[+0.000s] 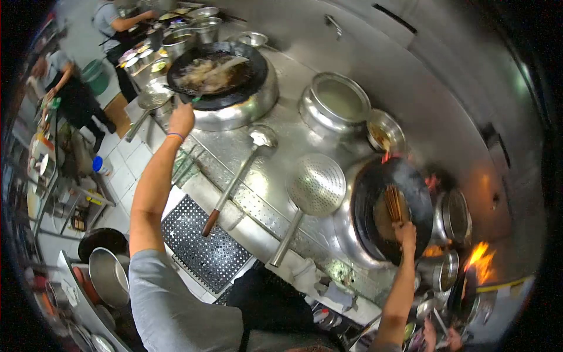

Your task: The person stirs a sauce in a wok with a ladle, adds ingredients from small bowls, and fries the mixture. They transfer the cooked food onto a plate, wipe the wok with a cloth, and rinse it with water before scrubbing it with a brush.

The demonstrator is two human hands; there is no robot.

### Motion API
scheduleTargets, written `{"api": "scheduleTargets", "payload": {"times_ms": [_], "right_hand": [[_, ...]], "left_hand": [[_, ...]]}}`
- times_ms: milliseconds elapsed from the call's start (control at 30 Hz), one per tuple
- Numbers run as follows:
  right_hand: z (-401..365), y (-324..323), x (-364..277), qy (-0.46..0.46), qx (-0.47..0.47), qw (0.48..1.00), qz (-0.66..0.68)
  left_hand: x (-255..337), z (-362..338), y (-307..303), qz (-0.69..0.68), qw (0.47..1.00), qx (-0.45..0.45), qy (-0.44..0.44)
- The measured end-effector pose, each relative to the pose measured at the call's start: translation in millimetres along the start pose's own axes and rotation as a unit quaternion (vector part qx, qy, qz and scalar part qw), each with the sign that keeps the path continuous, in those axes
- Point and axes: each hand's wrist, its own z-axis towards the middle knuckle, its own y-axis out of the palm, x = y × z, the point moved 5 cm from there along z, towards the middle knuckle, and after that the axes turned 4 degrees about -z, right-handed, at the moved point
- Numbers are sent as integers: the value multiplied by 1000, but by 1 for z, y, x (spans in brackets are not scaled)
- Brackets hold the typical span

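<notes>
At the near edge of the left wok [258, 64], my left hand [181, 119] is closed. A small green piece shows by its fingers, but I cannot make out what they grip. In that wok, pale food [202, 73] lies in dark bubbling liquid, with a long pale utensil [231, 64] across it. My right hand [404, 232] is wrapped round a bamboo wok brush [395, 202], its bristles pointing away from me. The brush is inside the right wok [366, 205], over brownish liquid [384, 220].
Between the woks lie a ladle [237, 176] and a perforated skimmer [316, 185]. A pot of cloudy liquid [340, 98] stands behind, beside a small bowl [387, 132]. Flames [481, 262] rise at right, near another person's hands [440, 337]. Two people [64, 88] [114, 29] are at upper left.
</notes>
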Motion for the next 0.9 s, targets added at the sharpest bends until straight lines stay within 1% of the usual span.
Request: {"api": "scheduleTargets", "payload": {"times_ms": [33,67,100,133,167,200,233,267,300,333,367,400,433,467,500,533,600,667,700,733,767,800,833,867,900], "right_hand": [[-11,-13,-3,-22,3,998,55],[-22,-30,-8,-38,13,993,109],[-27,-40,-4,-120,104,985,63],[-31,-44,7,-119,161,979,38],[-57,-66,-1,-90,168,981,44],[-69,-75,3,-59,153,985,54],[-78,-78,13,-46,159,985,43],[-89,-82,19,-62,170,982,53],[-114,-93,15,-51,132,988,62],[-130,-105,10,-48,96,991,75],[-133,-102,17,-42,98,991,79],[-134,-92,16,-105,37,988,105],[-135,-83,14,-167,-25,977,129],[-125,-75,15,-164,-25,977,131],[-107,-59,8,-192,-52,975,98],[-88,-42,-3,-221,-81,970,65],[-37,-35,-29,-135,25,988,65],[1,-14,-45,-71,132,987,53],[-8,-16,-51,-70,132,987,59],[-30,-23,-60,-119,99,986,58],[-53,-26,-64,-168,64,982,56],[-74,-27,-58,-213,66,969,102],[-74,-30,-49,-228,123,964,55],[-73,-32,-41,-242,177,954,5],[-44,-27,-33,-170,123,977,24]], "left_hand": [[-14,9,19,18,999,5,50],[-22,9,22,12,989,65,130],[-23,8,19,10,991,69,114],[-32,13,30,49,992,57,106],[-29,12,27,33,998,-4,44],[-28,14,29,44,999,-10,27],[-32,17,34,71,996,10,49],[-33,18,36,82,996,-3,29],[-37,16,43,104,993,15,47],[-36,15,47,100,995,13,24],[-44,17,61,114,993,6,32],[-50,20,73,130,991,0,39],[-44,18,73,129,991,2,43],[-40,14,75,109,994,-14,28],[-33,12,75,90,995,-30,12],[-10,4,61,92,995,-30,15],[76,-30,6,113,991,47,57],[136,-55,-11,1,973,133,188],[178,-82,-28,-107,967,87,216],[207,-113,-30,-152,956,77,237],[255,-153,-54,-241,945,5,222],[290,-197,-62,-341,904,-58,250],[318,-239,-51,-395,862,-100,300],[363,-277,-69,-444,809,-131,362],[393,-309,-77,-447,791,-186,374]]}}
